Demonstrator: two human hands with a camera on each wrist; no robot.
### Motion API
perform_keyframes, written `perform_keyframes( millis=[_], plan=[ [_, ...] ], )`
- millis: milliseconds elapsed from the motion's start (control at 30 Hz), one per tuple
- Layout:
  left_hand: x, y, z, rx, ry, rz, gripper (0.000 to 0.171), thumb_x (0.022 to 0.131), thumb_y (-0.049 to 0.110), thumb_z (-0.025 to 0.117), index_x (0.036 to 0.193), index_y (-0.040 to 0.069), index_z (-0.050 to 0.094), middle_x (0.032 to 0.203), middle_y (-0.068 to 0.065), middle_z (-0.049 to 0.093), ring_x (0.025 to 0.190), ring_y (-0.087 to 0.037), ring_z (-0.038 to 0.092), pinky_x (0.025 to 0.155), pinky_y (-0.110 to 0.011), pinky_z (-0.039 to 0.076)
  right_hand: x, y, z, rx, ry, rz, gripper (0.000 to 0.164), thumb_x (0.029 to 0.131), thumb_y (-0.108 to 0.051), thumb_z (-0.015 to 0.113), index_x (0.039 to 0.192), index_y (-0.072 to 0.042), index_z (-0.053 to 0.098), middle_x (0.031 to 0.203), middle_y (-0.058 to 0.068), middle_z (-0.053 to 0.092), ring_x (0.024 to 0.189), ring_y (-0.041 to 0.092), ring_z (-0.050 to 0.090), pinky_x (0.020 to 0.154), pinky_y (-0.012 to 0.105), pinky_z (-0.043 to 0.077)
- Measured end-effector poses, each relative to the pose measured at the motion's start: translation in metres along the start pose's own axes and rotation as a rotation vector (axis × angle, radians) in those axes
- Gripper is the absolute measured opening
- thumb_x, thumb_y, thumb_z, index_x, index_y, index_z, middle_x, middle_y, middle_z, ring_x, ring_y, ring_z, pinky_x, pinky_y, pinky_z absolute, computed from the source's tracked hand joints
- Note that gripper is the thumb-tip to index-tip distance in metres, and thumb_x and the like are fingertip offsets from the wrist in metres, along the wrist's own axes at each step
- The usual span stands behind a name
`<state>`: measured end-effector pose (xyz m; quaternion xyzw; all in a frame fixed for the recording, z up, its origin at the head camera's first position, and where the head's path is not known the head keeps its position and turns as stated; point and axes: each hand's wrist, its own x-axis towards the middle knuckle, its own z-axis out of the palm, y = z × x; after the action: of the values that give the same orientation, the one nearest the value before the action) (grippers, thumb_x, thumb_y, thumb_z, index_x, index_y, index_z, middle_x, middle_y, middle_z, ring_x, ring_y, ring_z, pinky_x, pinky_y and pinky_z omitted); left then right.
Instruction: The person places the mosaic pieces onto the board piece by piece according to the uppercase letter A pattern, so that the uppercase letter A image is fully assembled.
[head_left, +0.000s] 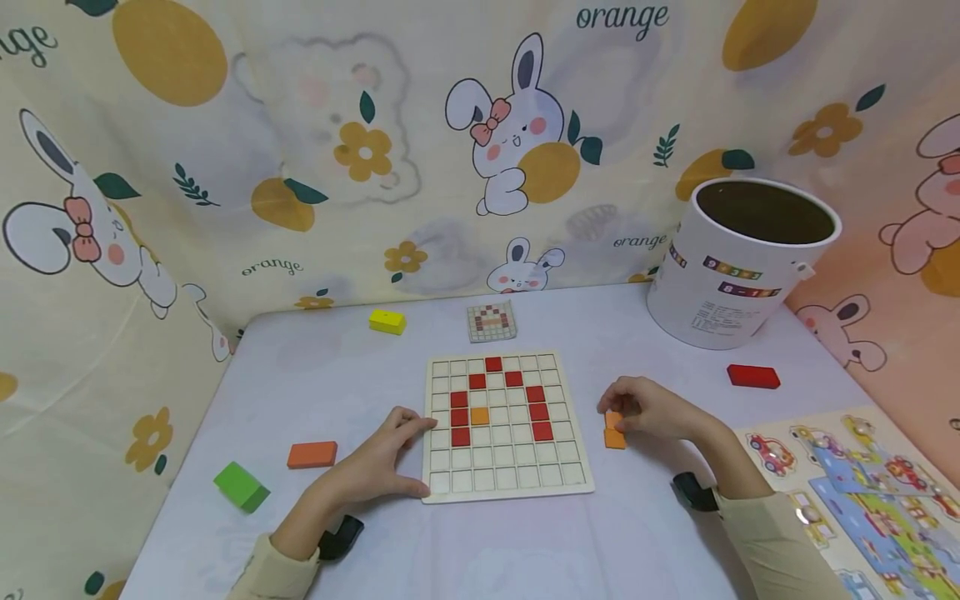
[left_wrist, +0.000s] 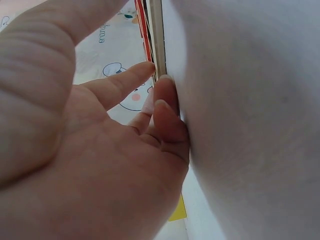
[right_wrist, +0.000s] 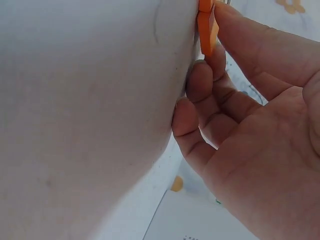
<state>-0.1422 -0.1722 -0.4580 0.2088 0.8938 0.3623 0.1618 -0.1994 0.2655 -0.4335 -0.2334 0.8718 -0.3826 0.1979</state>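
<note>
A white gridded board point(head_left: 507, 478) lies mid-table. Red tiles form an arch shape on it, with one orange tile point(head_left: 479, 416) inside near the left leg. My left hand point(head_left: 367, 460) rests at the board's left side, thumb at the near corner and forefinger higher along the edge. In the left wrist view, fingertips point(left_wrist: 166, 90) touch the board's rim. To the right of the board, my right hand point(head_left: 654, 408) pinches an orange tile point(head_left: 612, 418) between thumb and fingers. Another orange tile point(head_left: 615, 439) sits right beside it, on the near side.
Left of the board lie an orange block point(head_left: 312, 455) and a green block point(head_left: 242, 487). Behind it are a yellow block point(head_left: 387, 322) and a small pattern card point(head_left: 492, 322). A white bucket point(head_left: 720, 308), a red block point(head_left: 753, 377) and a picture puzzle point(head_left: 862, 500) occupy the right side.
</note>
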Motion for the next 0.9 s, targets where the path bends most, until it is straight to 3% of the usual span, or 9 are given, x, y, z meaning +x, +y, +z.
perform_keyframes(
  millis=[200,333,500,733,900],
  plan=[
    [0.001,-0.001,0.001,-0.004,-0.003,-0.002,0.09,0.07,0.032,0.092,0.146,0.013,0.048,0.126,-0.001,0.039,0.108,-0.016,0.041,0.091,-0.037,0.042,0.002,-0.001,0.0,0.002,-0.01,0.0,0.018,0.084,0.007,0.07,0.099,-0.002,0.064,0.093,0.005,0.061,0.089,0.025,0.053,0.078,0.026,0.049],
    [0.001,-0.001,0.001,-0.003,-0.003,-0.008,0.09,0.07,0.032,0.092,0.146,0.014,0.048,0.127,-0.001,0.039,0.109,-0.017,0.041,0.092,-0.037,0.042,0.01,-0.007,0.003,0.022,0.03,-0.016,0.015,0.084,0.002,0.072,0.097,-0.003,0.065,0.089,0.004,0.06,0.085,0.024,0.053,0.074,0.028,0.047],
    [0.001,-0.002,0.001,-0.001,0.006,-0.012,0.091,0.069,0.034,0.092,0.146,0.014,0.048,0.127,-0.001,0.039,0.109,-0.017,0.041,0.092,-0.037,0.043,0.041,-0.032,0.019,0.079,0.049,-0.056,0.014,0.087,-0.005,0.073,0.1,-0.003,0.066,0.092,0.005,0.06,0.084,0.023,0.054,0.072,0.029,0.046],
    [0.0,-0.003,0.0,-0.006,0.006,-0.01,0.091,0.069,0.035,0.092,0.146,0.015,0.048,0.126,-0.001,0.039,0.11,-0.017,0.041,0.093,-0.038,0.042,0.087,-0.068,0.052,0.152,-0.073,-0.192,0.016,0.092,0.007,0.061,0.103,0.002,0.069,0.087,0.008,0.057,0.071,0.021,0.054,0.065,0.028,0.047],
    [0.0,-0.003,0.0,-0.011,0.001,-0.005,0.091,0.069,0.035,0.092,0.147,0.015,0.048,0.126,-0.001,0.039,0.11,-0.017,0.041,0.092,-0.037,0.042,0.102,-0.076,0.065,0.126,-0.107,-0.194,0.022,0.09,0.012,0.057,0.102,0.001,0.071,0.08,0.009,0.057,0.061,0.017,0.052,0.058,0.027,0.048]
  ],
)
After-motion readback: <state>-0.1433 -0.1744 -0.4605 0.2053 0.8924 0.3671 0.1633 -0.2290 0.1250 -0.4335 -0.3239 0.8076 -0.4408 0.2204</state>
